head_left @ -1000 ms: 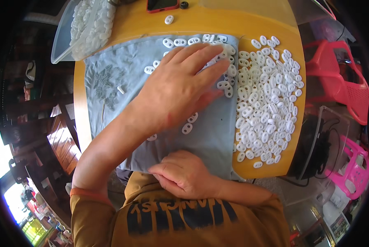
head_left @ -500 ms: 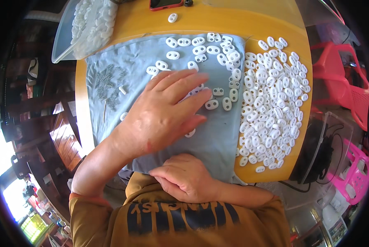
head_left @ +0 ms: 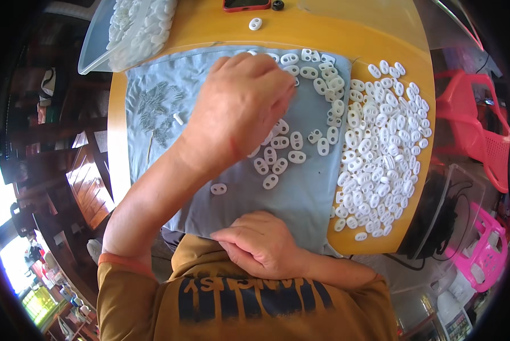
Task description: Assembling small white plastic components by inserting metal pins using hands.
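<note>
My left hand (head_left: 241, 108) is over the middle of a grey-blue cloth (head_left: 300, 204), its fingers curled down with the tips hidden. Around it lie white oval two-hole plastic pieces, which look like cord locks. One loose cluster (head_left: 279, 143) sits just below the hand, and a curved row (head_left: 338, 107) runs along the cloth's far right side. A single piece (head_left: 218, 188) rests apart, nearer to me. At the cloth's near edge, my right hand (head_left: 260, 241) is closed, fingers together; whatever it grips, if anything, is hidden.
A large heap of the same white pieces (head_left: 380, 148) covers the table (head_left: 209, 31) on the right. A tub (head_left: 93, 48) with a bag of white pieces stands far left. A red-edged phone (head_left: 246, 4) lies at the back. Pink plastic chairs (head_left: 477, 125) are off to the right.
My left hand has moved farther from me, from flat with fingers stretched to curled. More of the middle cluster now shows. My right hand stays put. The whole view has shifted slightly.
</note>
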{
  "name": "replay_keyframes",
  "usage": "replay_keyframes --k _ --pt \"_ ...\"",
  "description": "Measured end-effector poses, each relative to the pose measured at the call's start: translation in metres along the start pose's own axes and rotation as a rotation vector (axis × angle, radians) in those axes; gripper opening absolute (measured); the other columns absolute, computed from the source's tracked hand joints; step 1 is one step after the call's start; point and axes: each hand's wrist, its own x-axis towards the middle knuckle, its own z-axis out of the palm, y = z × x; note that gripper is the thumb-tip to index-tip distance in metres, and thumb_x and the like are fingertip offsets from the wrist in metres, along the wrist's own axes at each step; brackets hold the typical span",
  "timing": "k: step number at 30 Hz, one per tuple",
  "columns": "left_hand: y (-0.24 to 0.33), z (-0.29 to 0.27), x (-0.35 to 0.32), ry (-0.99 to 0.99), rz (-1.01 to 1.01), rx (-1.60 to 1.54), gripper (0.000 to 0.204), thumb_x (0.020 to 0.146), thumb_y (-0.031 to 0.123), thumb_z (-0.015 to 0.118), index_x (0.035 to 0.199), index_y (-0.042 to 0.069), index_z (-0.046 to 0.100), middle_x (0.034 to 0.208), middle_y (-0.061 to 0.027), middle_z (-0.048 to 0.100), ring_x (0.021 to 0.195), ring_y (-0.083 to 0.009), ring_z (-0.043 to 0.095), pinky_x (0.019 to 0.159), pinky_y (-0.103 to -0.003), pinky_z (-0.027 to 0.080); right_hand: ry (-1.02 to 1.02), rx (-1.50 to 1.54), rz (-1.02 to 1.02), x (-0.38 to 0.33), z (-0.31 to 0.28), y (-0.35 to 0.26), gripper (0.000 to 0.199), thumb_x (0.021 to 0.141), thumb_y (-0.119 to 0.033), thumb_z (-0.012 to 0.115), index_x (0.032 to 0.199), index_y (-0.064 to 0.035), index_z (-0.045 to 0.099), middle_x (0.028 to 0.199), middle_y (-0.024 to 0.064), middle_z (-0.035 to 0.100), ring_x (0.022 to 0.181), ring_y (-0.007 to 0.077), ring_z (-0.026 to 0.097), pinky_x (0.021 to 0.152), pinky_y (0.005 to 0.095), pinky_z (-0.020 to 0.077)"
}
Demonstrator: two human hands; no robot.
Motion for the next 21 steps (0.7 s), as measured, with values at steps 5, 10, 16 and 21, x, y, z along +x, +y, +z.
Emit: replay_keyframes --k 5,10,16,21 --pt "-0.004 0.010 0.010 -0.067 -0.092 0.073 0.011 0.078 0.015 0.062 0.085 0.006 0.061 0.082 -0.0087 0.059 0.084 -0.0298 0.056 0.076 -0.040 0.043 -0.022 -0.001 0.007 0.000 0.000 0.000 0.018 0.075 0.000 0.064 0.091 -0.0047 0.060 0.067 0.0060 0.057 0.058 0.0241 0.054 0.054 0.0351 0.0402" --pt "-0.001 0.008 0.016 -0.140 -0.075 0.094 0.012 0.078 0.014 0.060 0.086 0.006 0.059 0.082 -0.0096 0.058 0.084 -0.0307 0.056 0.074 -0.041 0.043 -0.018 0.017 0.012 0.002 0.000 -0.002 0.016 0.075 -0.001 0.064 0.091 -0.0043 0.061 0.065 0.0062 0.056 0.057 0.0252 0.054 0.053 0.0356 0.0396" --pt "-0.007 0.008 0.019 -0.151 -0.077 -0.036 0.010 0.079 0.010 0.057 0.087 0.004 0.057 0.078 -0.0111 0.058 0.077 -0.0312 0.056 0.067 -0.041 0.044 -0.054 -0.004 0.050 0.002 0.000 -0.004 0.015 0.075 -0.002 0.062 0.090 -0.0043 0.060 0.066 0.0067 0.056 0.060 0.0268 0.054 0.055 0.0371 0.0412" --pt "0.017 -0.033 -0.018 -0.079 -0.386 -0.620 0.018 0.084 0.008 0.062 0.100 0.001 0.060 0.078 -0.0002 0.057 0.070 -0.0061 0.052 0.062 -0.020 0.043 -0.066 -0.008 0.061 0.002 0.003 -0.004 0.014 0.076 -0.001 0.061 0.089 -0.0039 0.060 0.066 0.0070 0.057 0.060 0.0271 0.055 0.054 0.0369 0.0417"
